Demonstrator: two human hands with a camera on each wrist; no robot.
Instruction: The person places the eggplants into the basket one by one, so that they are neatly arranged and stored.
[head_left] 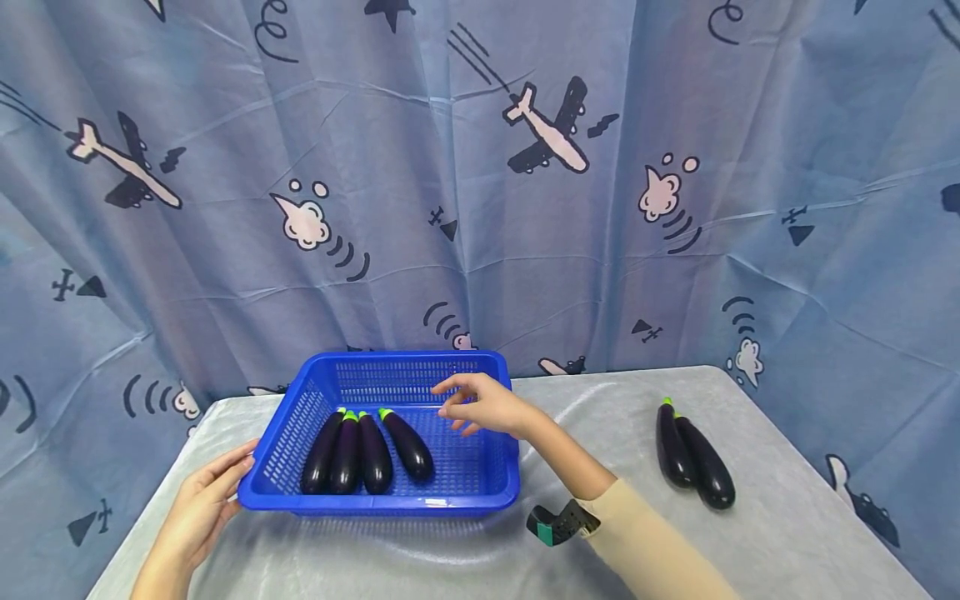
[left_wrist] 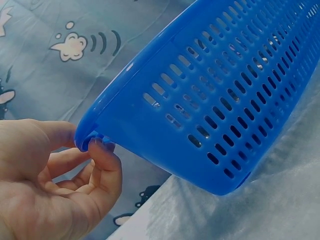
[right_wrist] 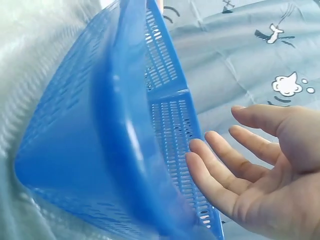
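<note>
A blue plastic basket (head_left: 378, 502) with slotted walls stands on the table. Several dark purple eggplants (head_left: 376, 457) with green stem ends lie in its left and middle part. At the basket's left rim, my left hand (head_left: 206, 500) pinches the edge between thumb and fingers, as the left wrist view shows up close. Over the right part of the basket hovers my right hand (head_left: 483, 404), fingers spread and loosely bent, holding nothing. In the right wrist view the right hand's fingers (right_wrist: 220, 175) are apart from each other beside the basket rim (right_wrist: 122, 120).
Two more eggplants (head_left: 705, 462) lie side by side on the right of the table, which has a pale grey cloth (head_left: 600, 417). A blue curtain (head_left: 405, 167) printed with planes hangs right behind the table. A black band (head_left: 562, 523) is on the right forearm.
</note>
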